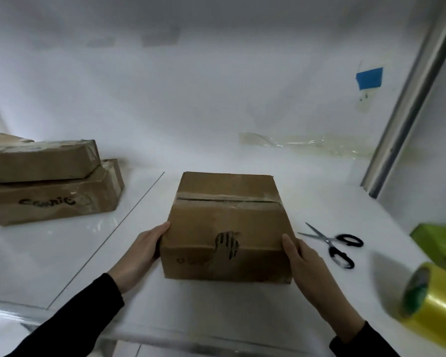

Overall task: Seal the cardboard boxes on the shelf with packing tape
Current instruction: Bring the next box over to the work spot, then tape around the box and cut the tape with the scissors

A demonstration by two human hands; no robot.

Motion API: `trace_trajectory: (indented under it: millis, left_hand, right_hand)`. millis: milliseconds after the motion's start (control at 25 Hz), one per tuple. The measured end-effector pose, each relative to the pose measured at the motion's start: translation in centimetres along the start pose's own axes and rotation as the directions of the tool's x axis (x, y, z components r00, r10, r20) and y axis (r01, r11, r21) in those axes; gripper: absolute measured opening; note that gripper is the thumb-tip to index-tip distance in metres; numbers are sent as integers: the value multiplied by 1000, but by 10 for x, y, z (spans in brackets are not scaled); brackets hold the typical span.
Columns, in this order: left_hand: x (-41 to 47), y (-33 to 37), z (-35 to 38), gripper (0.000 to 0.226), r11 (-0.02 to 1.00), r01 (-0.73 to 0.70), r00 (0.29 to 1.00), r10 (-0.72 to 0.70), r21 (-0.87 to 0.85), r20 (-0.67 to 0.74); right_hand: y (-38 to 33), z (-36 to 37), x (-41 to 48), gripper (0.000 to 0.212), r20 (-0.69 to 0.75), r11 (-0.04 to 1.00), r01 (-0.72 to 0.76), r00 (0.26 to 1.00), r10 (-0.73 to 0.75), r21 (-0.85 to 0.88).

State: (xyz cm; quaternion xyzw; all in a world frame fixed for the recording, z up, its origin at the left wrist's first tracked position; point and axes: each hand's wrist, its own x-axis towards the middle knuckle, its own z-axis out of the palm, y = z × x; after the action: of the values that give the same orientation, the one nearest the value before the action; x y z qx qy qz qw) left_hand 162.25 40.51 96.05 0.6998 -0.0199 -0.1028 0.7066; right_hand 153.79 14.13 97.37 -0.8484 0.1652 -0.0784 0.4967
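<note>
- On the white shelf (216, 313), near its front edge, a cardboard box (227, 228) sits between both hands, its top flaps folded down with an open seam running across the top.
- Left hand (139, 256) presses flat against the box's left side; right hand (304, 266) lies along its right side. Both grasp the box by its sides, fingers extended, not clenched.
- Judging by the seam, this box is not yet sealed: old tape residue shows along the flaps, but no fresh strip bridges the gap.
- At the far left, two stacked boxes (49, 181) show glossy film over their surfaces, so they look already taped; whether every seam is covered cannot be told.
- What seems left: lay tape over the central seam of the held box and cut it.
- Roll of yellow packing tape (430, 307) lies at the right front of the shelf, well apart from the box, blurred.
- Scissors (332, 243) rest just right of the box, blades pointing towards it.
- A green packet (438, 243) sits behind the tape; loose clear film (307, 145) lies along the back wall.
- Nothing blocks the seam, though both hands are occupied and one must let go to reach the tape.
</note>
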Motion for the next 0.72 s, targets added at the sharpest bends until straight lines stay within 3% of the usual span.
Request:
trace_trajectory:
  millis: [160, 280, 720]
  left_hand:
    - [-26, -9, 16, 47, 1000, -12, 999, 12, 5, 37]
    - [-46, -13, 25, 32, 1000, -7, 1000, 6, 23, 4]
    - [-47, -6, 27, 35, 999, -21, 1000, 22, 38, -20]
  right_hand:
    - [17, -18, -39, 44, -25, 1000, 8, 1000, -8, 11]
    - [28, -26, -60, 43, -26, 998, 37, 999, -36, 46]
    - [28, -20, -62, 45, -46, 989, 145, 988, -144, 6]
